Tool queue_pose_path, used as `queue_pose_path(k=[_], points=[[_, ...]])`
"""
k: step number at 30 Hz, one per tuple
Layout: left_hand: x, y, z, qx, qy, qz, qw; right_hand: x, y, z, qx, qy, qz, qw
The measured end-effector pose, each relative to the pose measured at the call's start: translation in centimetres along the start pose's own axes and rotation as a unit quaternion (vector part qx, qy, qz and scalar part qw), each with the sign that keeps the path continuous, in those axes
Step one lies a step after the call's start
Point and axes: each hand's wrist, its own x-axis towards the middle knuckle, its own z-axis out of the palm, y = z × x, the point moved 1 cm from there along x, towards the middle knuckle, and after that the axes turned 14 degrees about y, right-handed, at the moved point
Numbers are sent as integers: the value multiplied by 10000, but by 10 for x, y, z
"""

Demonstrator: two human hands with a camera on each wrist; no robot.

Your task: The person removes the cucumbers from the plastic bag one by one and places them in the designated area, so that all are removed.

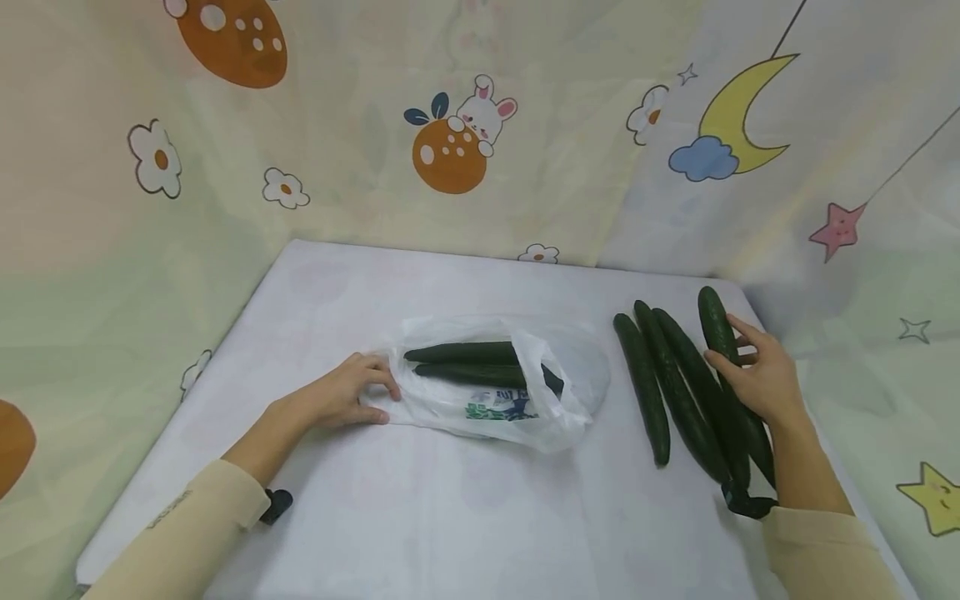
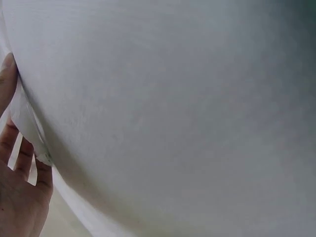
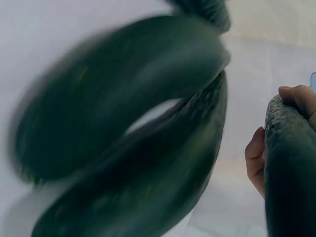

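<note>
A white plastic bag [image 1: 438,410] with green and blue print lies left of centre, its mouth toward my left hand [image 1: 347,392]. That hand holds the bag's edge between thumb and fingers; the left wrist view shows the thin white film [image 2: 28,121] among them. Two dark green cucumbers [image 1: 465,353] lie side by side inside, partly covered by the bag. At the right, my right hand [image 1: 765,379] grips another cucumber [image 1: 716,317], thumb on one side and fingers on the other. Three more cucumbers [image 1: 643,387] lie lengthwise just left of it, largely blurred in the right wrist view.
The table [image 1: 480,517] has a white cover, and its right edge runs close beside my right forearm. A printed curtain [image 1: 570,125] with cartoon fruit, flowers and stars hangs behind and along both sides. Dark wrist cameras [image 1: 276,505] sit at both sleeves.
</note>
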Motion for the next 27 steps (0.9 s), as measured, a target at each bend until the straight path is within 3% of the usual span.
queue_pose_path(k=[9,27], points=[[-1,2,-1,-48,35,-24,10000,-4,23,0,-297,2,-468,9985],[-2,-1,-1,-57,-29,-130,9999,-6,44,11,-452,-433,-478,9969]])
